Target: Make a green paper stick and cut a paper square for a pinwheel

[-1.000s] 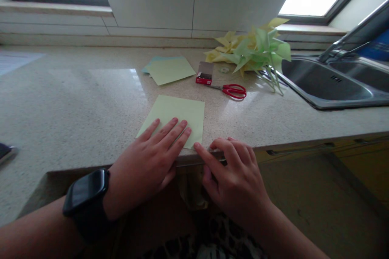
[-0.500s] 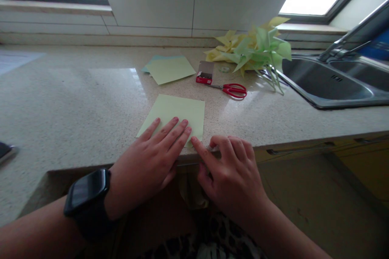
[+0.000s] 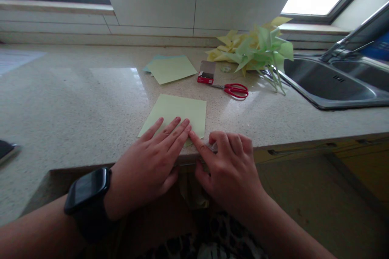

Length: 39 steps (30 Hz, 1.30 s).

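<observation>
The speckled countertop [image 3: 75, 105] filled most of the frame, with a steel sink [image 3: 331, 85] set into it at the right edge. At the lower centre, close to the counter's front edge, a pale green paper sheet [image 3: 179, 111] lay flat, and it was on this that both hands were placed.

The sheet appeared to be undergoing a pressing or creasing along its near edge. For this to be done well, the paper would best be pinned firmly by the flat hand so that it could not slide on the glossy stone, while the fingertip was drawn along the edge with even pressure (a light, uneven stroke would likely leave a soft fold).

The left hand [image 3: 148, 162] was laid palm down in the lower centre, fingers extended and held together over the sheet's near portion, nothing being gripped; a black watch [image 3: 88, 190] was worn at the wrist. The right hand [image 3: 227, 166], just beside it, was loosely curled, its index finger stretched out so that the tip met the paper's near corner, touching the left fingertips. Nothing was clasped in it.

Further back, toward the upper centre, a small stack of coloured sheets [image 3: 172, 68], a heap of folded paper pinwheels [image 3: 258, 48], red scissors [image 3: 235, 89] and a little red box [image 3: 206, 73] were set.
</observation>
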Each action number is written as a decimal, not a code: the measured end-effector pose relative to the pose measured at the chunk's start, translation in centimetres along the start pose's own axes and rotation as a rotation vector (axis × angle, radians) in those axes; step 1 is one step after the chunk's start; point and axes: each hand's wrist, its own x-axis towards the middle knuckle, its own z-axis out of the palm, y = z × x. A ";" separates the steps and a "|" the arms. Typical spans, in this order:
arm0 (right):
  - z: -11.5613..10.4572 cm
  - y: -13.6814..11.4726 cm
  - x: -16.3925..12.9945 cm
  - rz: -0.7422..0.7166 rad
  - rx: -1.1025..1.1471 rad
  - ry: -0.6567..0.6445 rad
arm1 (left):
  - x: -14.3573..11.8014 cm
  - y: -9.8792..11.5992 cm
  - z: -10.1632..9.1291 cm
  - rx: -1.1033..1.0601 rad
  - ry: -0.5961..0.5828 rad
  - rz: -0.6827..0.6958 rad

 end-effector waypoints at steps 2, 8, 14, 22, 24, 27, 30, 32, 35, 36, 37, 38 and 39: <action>0.1 0.0 0.2 0.004 0.003 -0.006 | -0.1 0.0 0.0 -0.026 0.012 -0.018; 0.1 -0.1 0.7 0.009 0.001 -0.029 | -0.2 -0.2 0.0 -0.036 -0.002 -0.008; 0.1 0.0 0.4 0.003 0.004 -0.040 | -0.2 0.1 0.1 0.022 0.085 -0.005; 0.2 0.4 0.4 -0.064 0.113 -0.053 | -0.4 1.7 -0.6 0.003 0.170 -0.014; 0.2 0.5 0.3 -0.079 0.127 -0.051 | -0.5 1.9 -0.6 0.011 0.159 -0.008; 0.2 0.7 0.1 -0.092 0.145 -0.043 | -0.6 1.8 -0.5 0.011 0.175 -0.004; 0.3 0.9 0.0 -0.104 0.171 -0.032 | -0.7 1.7 -0.5 -0.011 0.181 0.000; 0.4 1.1 -0.1 -0.115 0.189 -0.014 | -0.7 1.7 -0.5 -0.017 0.179 0.004; 0.5 1.3 -0.2 -0.122 0.204 0.007 | -0.7 1.8 -0.5 -0.008 0.186 -0.006; 0.5 1.4 -0.3 -0.121 0.209 0.008 | -0.6 1.8 -0.5 -0.008 0.187 -0.011; 0.5 1.4 -0.3 -0.119 0.214 0.012 | -0.6 1.8 -0.5 -0.011 0.186 -0.016; 0.5 1.5 -0.4 -0.116 0.219 0.015 | -0.5 1.8 -0.5 -0.021 0.185 -0.020; 0.5 1.5 -0.4 -0.111 0.221 0.016 | -0.5 1.8 -0.5 -0.036 0.184 -0.027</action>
